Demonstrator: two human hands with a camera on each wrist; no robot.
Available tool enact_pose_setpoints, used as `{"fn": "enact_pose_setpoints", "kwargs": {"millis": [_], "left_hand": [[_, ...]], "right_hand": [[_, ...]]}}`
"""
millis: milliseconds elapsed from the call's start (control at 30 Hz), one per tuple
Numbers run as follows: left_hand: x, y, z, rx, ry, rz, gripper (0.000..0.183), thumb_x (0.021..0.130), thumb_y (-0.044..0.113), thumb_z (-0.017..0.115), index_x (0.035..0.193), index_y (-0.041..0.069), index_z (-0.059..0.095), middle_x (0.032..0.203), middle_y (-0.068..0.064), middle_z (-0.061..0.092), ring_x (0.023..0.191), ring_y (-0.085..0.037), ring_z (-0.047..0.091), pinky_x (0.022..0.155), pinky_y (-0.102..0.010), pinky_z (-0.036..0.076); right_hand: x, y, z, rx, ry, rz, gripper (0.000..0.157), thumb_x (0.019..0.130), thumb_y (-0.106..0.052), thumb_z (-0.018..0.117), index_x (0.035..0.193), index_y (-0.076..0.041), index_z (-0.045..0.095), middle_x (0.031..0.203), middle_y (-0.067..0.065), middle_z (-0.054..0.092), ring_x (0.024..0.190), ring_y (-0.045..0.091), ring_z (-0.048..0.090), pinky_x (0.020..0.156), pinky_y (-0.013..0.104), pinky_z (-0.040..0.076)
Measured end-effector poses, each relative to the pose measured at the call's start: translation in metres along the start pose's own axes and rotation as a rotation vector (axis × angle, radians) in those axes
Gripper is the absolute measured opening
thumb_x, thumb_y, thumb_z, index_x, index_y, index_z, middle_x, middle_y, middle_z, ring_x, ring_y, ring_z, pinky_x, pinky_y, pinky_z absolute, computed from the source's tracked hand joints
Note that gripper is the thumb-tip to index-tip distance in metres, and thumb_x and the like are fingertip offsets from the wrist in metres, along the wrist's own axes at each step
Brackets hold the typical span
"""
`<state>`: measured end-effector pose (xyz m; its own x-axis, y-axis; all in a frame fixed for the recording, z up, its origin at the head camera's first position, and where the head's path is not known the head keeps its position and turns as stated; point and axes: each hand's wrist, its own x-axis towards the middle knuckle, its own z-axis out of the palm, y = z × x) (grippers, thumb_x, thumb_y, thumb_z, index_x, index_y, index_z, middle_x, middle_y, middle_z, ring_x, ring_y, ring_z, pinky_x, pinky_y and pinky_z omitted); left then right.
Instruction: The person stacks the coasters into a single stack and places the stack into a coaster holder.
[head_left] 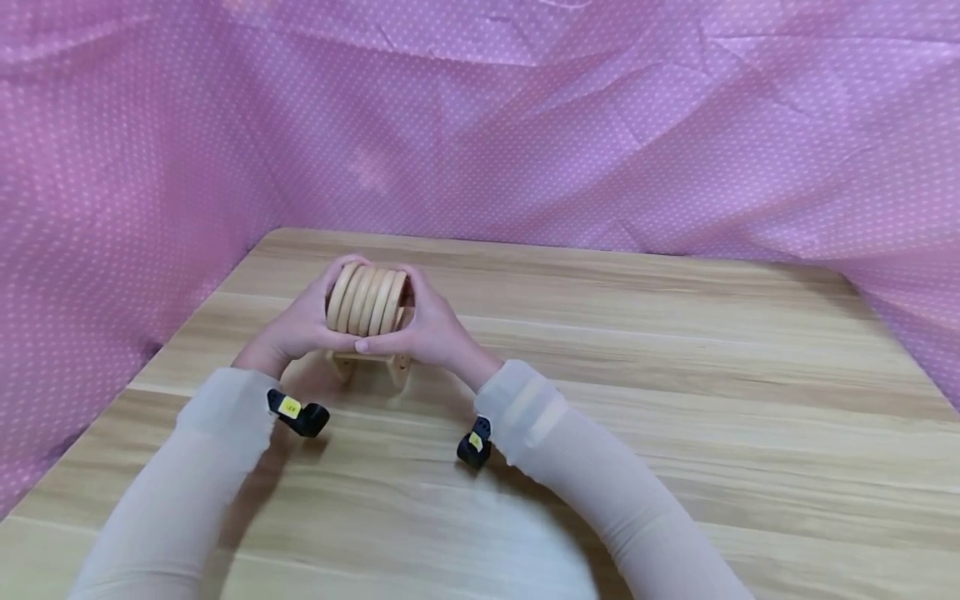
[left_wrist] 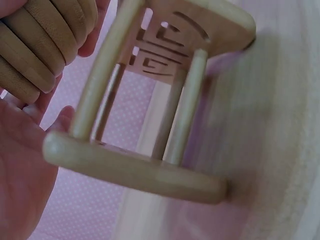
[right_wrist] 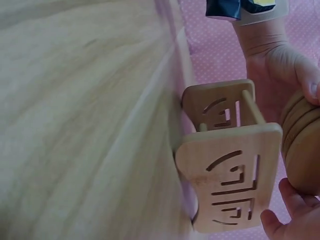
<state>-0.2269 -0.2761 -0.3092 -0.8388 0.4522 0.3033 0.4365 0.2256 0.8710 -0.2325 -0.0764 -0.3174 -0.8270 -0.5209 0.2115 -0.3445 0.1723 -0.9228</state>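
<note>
A row of several round wooden coasters [head_left: 366, 300] stands on edge between my two hands. My left hand [head_left: 298, 323] grips the left end of the row, and my right hand [head_left: 433, 329] grips the right end; the thumbs meet along its near side. Under the coasters, the wooden coaster holder [head_left: 400, 372] stands on the table. Its cut-out end panels [right_wrist: 227, 180] and joining round bars [left_wrist: 189, 110] show in the wrist views. In the right wrist view the coasters [right_wrist: 305, 150] are just above the holder's top edge, apart from it.
The wood-grain table [head_left: 637, 400] extends widely to the right of my hands. Pink dotted cloth [head_left: 525, 125] hangs behind it and along its sides. A small black camera [head_left: 300, 415] is strapped at the left wrist, another black camera [head_left: 474, 444] at the right.
</note>
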Motion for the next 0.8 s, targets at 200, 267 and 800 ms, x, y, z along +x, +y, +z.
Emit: {"fn": "enact_pose_setpoints", "kwargs": {"millis": [200,267,800], "left_hand": [[0.000,-0.008,-0.001,0.015,0.005,-0.027,0.086,0.058,-0.013,0.072,0.130,0.013,0.033,0.115,0.000,0.048,0.102,-0.013,0.049,0.087,-0.021,0.044],[-0.001,-0.011,-0.001,0.027,0.004,-0.037,0.087,0.058,-0.011,0.073,0.132,0.010,0.031,0.115,0.000,0.048,0.102,-0.013,0.049,0.087,-0.021,0.044],[0.002,-0.030,-0.007,0.036,-0.046,-0.119,0.089,0.061,-0.007,0.075,0.135,0.013,0.029,0.127,-0.005,0.044,0.107,-0.013,0.049,0.092,-0.022,0.041]], "right_hand": [[0.004,0.007,0.003,-0.021,0.006,0.014,0.095,0.058,-0.028,0.088,0.135,-0.019,0.033,0.124,-0.004,0.051,0.110,0.009,0.050,0.098,0.029,0.040],[0.005,0.009,0.004,-0.034,0.014,0.022,0.096,0.058,-0.029,0.088,0.135,-0.019,0.032,0.125,-0.003,0.051,0.111,0.009,0.050,0.099,0.030,0.039],[0.012,0.016,0.009,-0.164,0.039,-0.019,0.090,0.055,-0.028,0.089,0.128,-0.011,0.038,0.120,0.000,0.046,0.107,0.011,0.048,0.098,0.027,0.039]]}}
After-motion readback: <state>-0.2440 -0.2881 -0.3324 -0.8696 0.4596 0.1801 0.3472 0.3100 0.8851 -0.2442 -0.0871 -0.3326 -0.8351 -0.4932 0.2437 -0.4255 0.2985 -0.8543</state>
